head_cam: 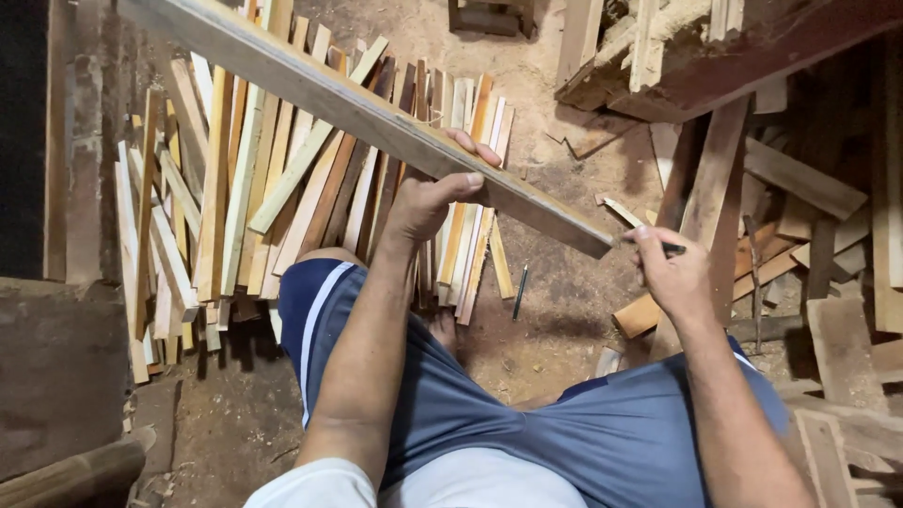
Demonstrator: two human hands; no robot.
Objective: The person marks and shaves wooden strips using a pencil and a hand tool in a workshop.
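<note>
sawdust floor point(564, 310) below, left hand point(428, 202) around raised plank point(357, 108)

I see bare forearms and hands, no sleeves reaching them, a white shirt hem point(442, 484) at the bottom edge, and blue-grey shorts point(564, 423) with darker navy panels and white side stripes

Open passage: bare dirt floor point(555, 310) between slat pile point(282, 188) left and scrap boards point(800, 235) right; long plank point(376, 118) crosses above, pencil point(519, 292) lies on it.
</note>
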